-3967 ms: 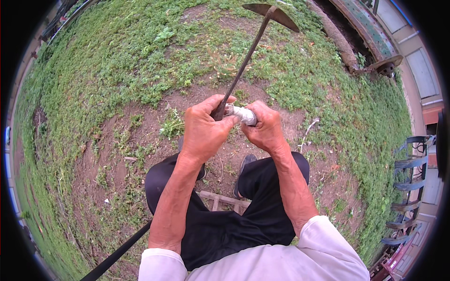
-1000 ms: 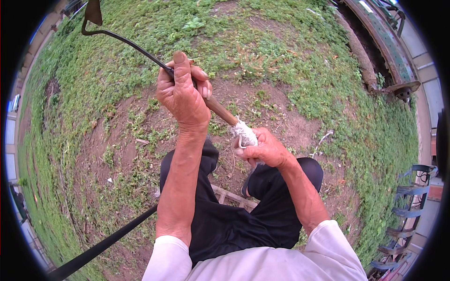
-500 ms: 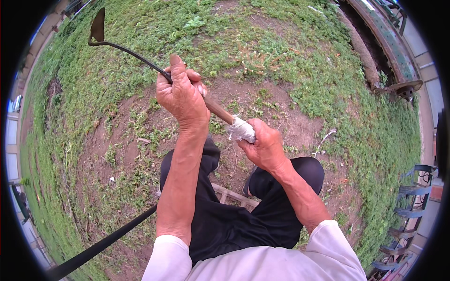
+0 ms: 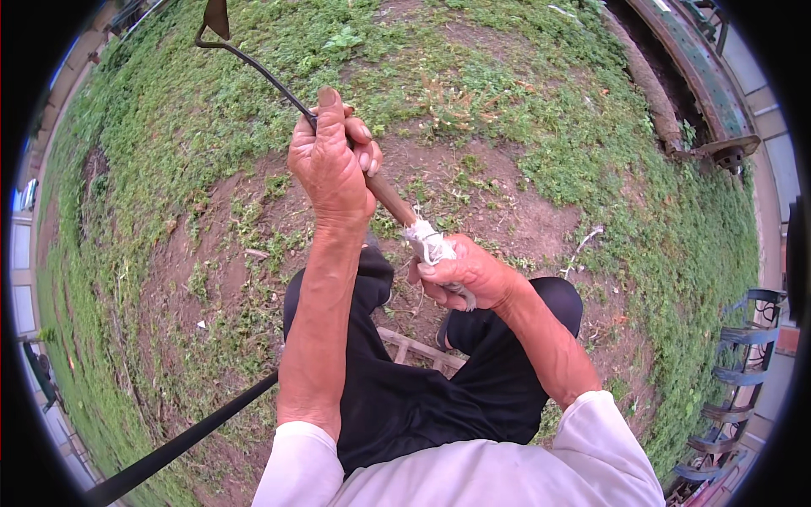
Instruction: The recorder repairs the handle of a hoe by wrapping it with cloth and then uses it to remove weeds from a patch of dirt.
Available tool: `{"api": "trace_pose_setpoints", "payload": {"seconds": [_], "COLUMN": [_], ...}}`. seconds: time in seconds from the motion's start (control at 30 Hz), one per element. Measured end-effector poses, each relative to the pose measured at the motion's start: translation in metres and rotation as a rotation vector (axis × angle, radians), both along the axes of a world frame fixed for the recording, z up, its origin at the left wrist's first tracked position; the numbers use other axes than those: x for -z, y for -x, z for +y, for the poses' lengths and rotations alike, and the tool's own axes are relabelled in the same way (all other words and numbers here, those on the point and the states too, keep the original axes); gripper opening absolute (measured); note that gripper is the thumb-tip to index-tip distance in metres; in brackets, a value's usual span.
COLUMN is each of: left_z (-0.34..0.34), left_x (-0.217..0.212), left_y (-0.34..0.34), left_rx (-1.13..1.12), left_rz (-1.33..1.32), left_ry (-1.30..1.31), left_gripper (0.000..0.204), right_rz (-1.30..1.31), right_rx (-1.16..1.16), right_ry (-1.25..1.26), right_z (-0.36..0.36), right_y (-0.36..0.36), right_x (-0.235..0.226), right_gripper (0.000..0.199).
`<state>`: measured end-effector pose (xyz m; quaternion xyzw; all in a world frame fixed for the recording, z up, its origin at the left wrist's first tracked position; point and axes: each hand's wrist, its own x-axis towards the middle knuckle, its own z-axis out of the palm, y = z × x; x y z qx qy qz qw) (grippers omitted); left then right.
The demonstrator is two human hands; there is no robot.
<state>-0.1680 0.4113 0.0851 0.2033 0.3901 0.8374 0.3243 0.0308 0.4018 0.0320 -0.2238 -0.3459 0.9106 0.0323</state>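
Head view: green weeds (image 4: 194, 144) and bare soil (image 4: 515, 215) spread all around; pale twig (image 4: 585, 247) on the ground right of the hands. Rusty beam (image 4: 694, 72) with a brown pipe (image 4: 650, 84) beside it, upper right, well apart from the hoe (image 4: 391, 199). Curved metal strips (image 4: 745, 336) at right rim, black pole (image 4: 190, 433) slanting in lower left, wooden frame (image 4: 411, 346) between the dark-trousered legs (image 4: 405, 414), below the hands. Hoe is held in the air, slanting from upper left, blade partly cut off by top edge, down to the right hand. Left grip (image 4: 332, 165) closed round it near where metal neck meets wooden handle, thumb pointing up. Right grip (image 4: 463, 272) pinched on white cloth (image 4: 429, 242) wrapped at the handle's lower end, thumb on top; a loose bit hangs under the fingers. Handle's very end hidden.
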Motion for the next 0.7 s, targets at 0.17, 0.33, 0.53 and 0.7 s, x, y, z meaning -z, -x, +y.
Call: {"api": "trace_pose_setpoints", "payload": {"seconds": [0.17, 0.33, 0.53, 0.7], "left_z": [0.002, 0.001, 0.002, -0.001], "left_x": [0.008, 0.006, 0.005, 0.003], "left_y": [-0.002, -0.003, -0.001, 0.000], "left_rx": [-0.105, -0.213, 0.022, 0.106], "left_rz": [0.035, 0.064, 0.035, -0.054], "left_ry": [0.009, 0.070, 0.018, -0.013], "left_gripper": [0.031, 0.031, 0.031, 0.030], "right_rz": [-0.208, -0.360, -0.083, 0.141], "right_rx": [0.356, 0.442, 0.147, 0.002], "right_ry": [-1.011, -1.506, -0.454, 0.124], "right_z": [-0.013, -0.013, -0.005, -0.005], "right_y": [0.015, 0.017, 0.005, 0.004], "right_x": [0.020, 0.025, 0.007, 0.005], "right_gripper": [0.025, 0.023, 0.024, 0.028]}}
